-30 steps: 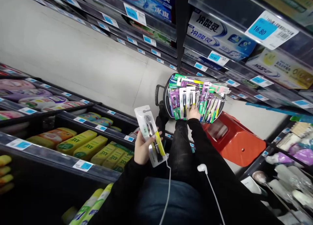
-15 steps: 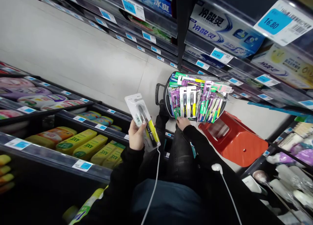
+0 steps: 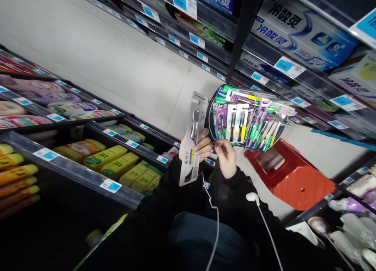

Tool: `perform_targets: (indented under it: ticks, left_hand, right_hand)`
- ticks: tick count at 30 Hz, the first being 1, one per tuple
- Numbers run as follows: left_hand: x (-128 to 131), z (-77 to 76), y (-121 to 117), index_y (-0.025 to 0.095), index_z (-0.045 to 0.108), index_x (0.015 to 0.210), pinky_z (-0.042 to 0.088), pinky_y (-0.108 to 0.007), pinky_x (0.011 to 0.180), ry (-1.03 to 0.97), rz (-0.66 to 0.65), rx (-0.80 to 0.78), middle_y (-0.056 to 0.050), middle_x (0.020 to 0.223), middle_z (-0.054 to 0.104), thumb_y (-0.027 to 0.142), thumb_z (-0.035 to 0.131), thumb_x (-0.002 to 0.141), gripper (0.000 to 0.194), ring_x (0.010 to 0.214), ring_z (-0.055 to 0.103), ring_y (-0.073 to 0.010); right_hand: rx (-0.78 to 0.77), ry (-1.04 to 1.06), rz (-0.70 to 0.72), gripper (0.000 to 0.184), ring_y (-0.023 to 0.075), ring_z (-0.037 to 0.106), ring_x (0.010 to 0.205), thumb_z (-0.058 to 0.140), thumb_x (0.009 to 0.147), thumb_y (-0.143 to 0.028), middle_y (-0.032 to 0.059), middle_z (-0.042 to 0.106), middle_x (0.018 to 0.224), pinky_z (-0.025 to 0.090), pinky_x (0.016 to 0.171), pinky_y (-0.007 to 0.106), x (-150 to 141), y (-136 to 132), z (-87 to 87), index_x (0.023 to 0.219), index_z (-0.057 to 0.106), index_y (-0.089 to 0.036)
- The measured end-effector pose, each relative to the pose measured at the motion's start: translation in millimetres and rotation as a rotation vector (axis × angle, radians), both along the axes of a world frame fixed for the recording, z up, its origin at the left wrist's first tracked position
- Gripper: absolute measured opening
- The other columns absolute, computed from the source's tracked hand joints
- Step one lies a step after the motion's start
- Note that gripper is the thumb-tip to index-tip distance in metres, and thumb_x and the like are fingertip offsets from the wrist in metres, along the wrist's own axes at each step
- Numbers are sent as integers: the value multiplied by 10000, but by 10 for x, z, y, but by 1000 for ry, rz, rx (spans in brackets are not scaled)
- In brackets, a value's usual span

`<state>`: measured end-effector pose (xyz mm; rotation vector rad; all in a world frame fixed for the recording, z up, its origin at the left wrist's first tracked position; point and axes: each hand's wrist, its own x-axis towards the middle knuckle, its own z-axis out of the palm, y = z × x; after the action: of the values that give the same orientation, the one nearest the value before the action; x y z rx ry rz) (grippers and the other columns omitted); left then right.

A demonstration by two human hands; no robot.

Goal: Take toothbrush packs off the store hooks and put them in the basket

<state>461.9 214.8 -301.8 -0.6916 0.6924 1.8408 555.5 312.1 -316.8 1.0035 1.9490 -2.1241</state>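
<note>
My left hand is closed around a packaged toothbrush, its printed back with a barcode turned towards me. Close beside it, my right hand has its fingers curled and thumb and forefinger pinched; whether anything is between them I cannot make out. That hand is at the near rim of a black basket filled with toothbrush packs in green, purple and white. Two white packs with black and yellow brushes lie on top, near the basket's middle.
A red plastic stool is right of the basket. Shelves of boxed toothpaste run along the upper right. Yellow bottles line the lower-left shelf. A white earphone cord hangs before me. Pale floor runs between the shelves.
The toothbrush pack has been turned from front to back and moved right, nearer the basket. My right hand has come off the basket's rim slightly, its fingers now pinched. The view has shifted.
</note>
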Motion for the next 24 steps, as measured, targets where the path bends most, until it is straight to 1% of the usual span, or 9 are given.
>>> perform_targets:
  ticks: [2,4,6,10,12,15,18,21,24]
  left_hand:
    - [12,-11,54,226,376,653,68,-205,280,-54,52,85,122,335,121,626,436,827,440,287,-10,-44]
    - [43,-27,96,236,339,640,40,-221,278,-17,115,28,131,333,54,664,427,807,468,297,-68,-50]
    - [71,-36,127,238,352,645,75,-225,294,68,96,-66,119,363,93,664,460,787,461,309,-7,-62]
    - [120,-72,165,222,441,684,314,-244,425,417,-27,-490,59,517,368,563,568,775,375,435,329,-96]
    - [156,-112,176,217,451,709,386,-256,552,626,-80,-717,41,621,450,487,591,798,317,563,432,-115]
    - [221,-164,204,226,419,738,390,-276,618,875,-236,-854,47,635,452,424,525,862,257,607,455,-133]
    - [294,-174,278,225,445,793,405,-290,633,974,-389,-773,38,652,502,369,489,882,175,622,502,-152]
    - [417,-166,406,213,501,885,437,-310,716,1041,-538,-665,1,768,578,295,479,873,86,740,566,-181]
    - [595,-218,544,211,543,936,447,-331,785,1013,-570,-596,-32,855,612,281,480,867,116,835,587,-207]
  right_hand:
    - [23,-3,-46,146,136,578,685,520,870,-336,-9,606,728,463,671,273,11,109,39,829,581,-209]
    - [21,-5,-68,141,130,576,660,522,863,-322,-14,599,699,461,650,265,22,210,120,810,582,-206]
    - [21,-7,-25,138,126,580,654,524,861,-321,-12,602,706,465,643,263,34,277,247,820,586,-205]
    - [12,-10,131,151,131,596,675,596,816,-317,-1,619,764,490,654,270,71,256,438,920,566,-212]
    - [5,-56,130,242,137,607,685,613,791,-311,5,627,802,505,654,278,99,210,408,993,521,-215]
    - [-15,-131,67,305,146,615,686,589,786,-319,5,630,820,513,652,296,173,196,237,1049,473,-219]
    - [-40,-106,-54,285,167,623,782,566,788,-331,11,623,823,514,752,329,296,245,64,1032,475,-214]
    - [-54,-67,-177,360,188,617,919,597,772,-336,51,622,978,503,839,351,449,283,-38,1079,457,-211]
    - [-33,-75,-216,471,202,603,993,635,749,-341,89,590,1121,501,860,355,619,329,-172,1152,431,-210]
